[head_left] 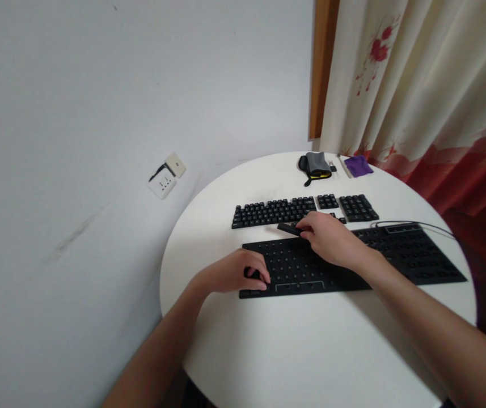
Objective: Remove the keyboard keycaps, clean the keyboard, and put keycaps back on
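A long black space bar keycap [289, 229] is pinched in the fingers of my right hand [325, 235], held above the far edge of the keyboard base [302, 266]. Most of that base has bare switch posts, with a long outlined slot near its front edge. My left hand [243, 271] rests at the base's front left corner, thumb and fingers curled together; whatever is between them is hidden. Beyond the base, loose black keycaps [268, 214] lie in rows, with a smaller block [328, 202] and a number pad block [357, 208] to the right.
Everything sits on a round white table [243, 351]. Toward the back lie a grey and black pouch [317, 164], a thin stick-like tool [345, 167] and a purple cloth [358, 166]. A cable [417, 222] runs off the right. A wall socket [163, 182] and curtain [438, 85] stand behind.
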Tool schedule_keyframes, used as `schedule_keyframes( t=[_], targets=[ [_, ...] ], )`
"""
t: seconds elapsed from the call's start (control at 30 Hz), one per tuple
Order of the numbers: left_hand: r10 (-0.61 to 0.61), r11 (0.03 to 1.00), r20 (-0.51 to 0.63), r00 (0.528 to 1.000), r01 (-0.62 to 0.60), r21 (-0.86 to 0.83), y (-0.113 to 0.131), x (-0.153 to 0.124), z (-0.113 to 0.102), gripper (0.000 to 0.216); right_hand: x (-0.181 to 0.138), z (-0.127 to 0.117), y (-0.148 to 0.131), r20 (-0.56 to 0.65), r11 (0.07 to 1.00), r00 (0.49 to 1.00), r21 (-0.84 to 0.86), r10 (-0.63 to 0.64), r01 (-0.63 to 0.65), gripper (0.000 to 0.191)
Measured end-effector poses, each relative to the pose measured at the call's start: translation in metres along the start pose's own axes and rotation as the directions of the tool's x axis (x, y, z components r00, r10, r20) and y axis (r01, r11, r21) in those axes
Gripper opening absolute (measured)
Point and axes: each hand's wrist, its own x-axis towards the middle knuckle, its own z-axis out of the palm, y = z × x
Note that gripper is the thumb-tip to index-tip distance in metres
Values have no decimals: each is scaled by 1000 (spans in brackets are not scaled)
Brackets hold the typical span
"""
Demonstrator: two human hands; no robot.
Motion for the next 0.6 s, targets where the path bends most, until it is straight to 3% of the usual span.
schedule_keyframes(
  t=[0.33,0.6],
  targets=[
    [138,986,-5,990,-137,94,4,-5,0,12,-1,-2,-3,15,1000,1000,21,12,-12,22],
    [147,980,-29,989,-141,142,5,-4,4,9,-1,-5,-4,35,1000,999,19,3,-4,20]
  ],
)
